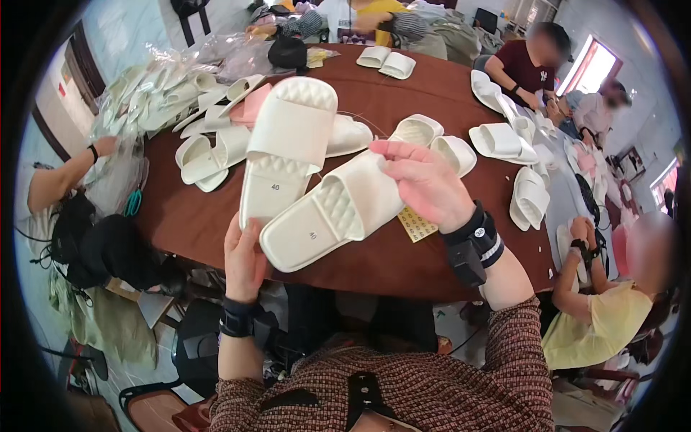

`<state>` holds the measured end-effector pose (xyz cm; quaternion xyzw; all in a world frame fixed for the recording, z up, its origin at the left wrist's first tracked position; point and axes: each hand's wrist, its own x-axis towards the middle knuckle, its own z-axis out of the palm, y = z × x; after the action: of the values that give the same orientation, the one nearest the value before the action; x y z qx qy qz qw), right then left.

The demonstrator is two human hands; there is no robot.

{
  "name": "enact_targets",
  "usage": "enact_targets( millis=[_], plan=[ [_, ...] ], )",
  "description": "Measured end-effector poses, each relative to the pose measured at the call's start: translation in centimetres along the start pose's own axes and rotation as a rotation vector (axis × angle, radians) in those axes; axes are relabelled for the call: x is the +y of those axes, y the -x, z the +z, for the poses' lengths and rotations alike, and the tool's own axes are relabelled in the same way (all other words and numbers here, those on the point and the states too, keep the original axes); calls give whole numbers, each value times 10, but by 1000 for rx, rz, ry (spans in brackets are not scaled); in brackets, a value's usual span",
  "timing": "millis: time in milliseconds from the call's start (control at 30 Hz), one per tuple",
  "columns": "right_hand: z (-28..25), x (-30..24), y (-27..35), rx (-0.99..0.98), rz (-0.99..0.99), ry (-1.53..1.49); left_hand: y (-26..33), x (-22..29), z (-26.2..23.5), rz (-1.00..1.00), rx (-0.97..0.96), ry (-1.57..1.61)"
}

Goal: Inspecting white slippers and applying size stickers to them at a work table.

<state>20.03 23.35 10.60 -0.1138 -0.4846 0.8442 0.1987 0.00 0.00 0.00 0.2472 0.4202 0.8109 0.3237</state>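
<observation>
**Shirt [389,378] filling the foreground, left slipper [291,133] and right slipper [365,191] being held over the desk [461,270]**

The brown checked shirt is spreading along the lower edge, and two forearms with black wristbands [471,248] are reaching forward from it. The left hand [245,259] is grasping the heel ends of both white slippers, which are meeting there. The left slipper is pointing its toe away from the person, while the right slipper is slanting up toward the right, its heel overlapping the other's. The right hand [425,183] is pinching the right slipper near its toe, fingers curling at the edge.

Below that hand, a yellow sheet [419,225] is lying on the brown-covered desk, partly hidden by the right slipper. More white slippers are lying around: a cluster [212,155] to the left, a pair [386,63] at the far side, and others [530,198] to the right. A pink piece [252,104] is showing behind the left slipper.

At the left, a co-worker's hand [106,146] is touching clear plastic [119,173], and teal scissors [133,202] are resting near it. Across the desk, a person in dark red [533,68] is sitting; nearer, another in yellow [597,324] is sitting on the right.
</observation>
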Motion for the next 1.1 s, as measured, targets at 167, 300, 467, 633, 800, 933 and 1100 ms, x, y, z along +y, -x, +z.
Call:
enact_targets(
  millis=[167,300,467,633,800,933,1100],
  plan=[
    [12,-17,5,2,-192,-44,6,27,20,177,-94,-10],
    [8,-63,17,-37,-367,-49,10,46,38,207,-227,16],
    [-14,-86,38,96,-370,-109,16,36,61,124,-276,-80],
    [-64,-93,59,283,-383,-87,20,17,123,-170,-392,-209],
    [-130,-89,87,366,-315,-105,9,14,161,-337,-492,-277],
    [-170,-117,119,361,-463,-59,-12,6,218,-345,-567,-255],
    [-200,-162,130,485,-755,-103,-44,-18,290,-14,-715,-172]
  ],
)
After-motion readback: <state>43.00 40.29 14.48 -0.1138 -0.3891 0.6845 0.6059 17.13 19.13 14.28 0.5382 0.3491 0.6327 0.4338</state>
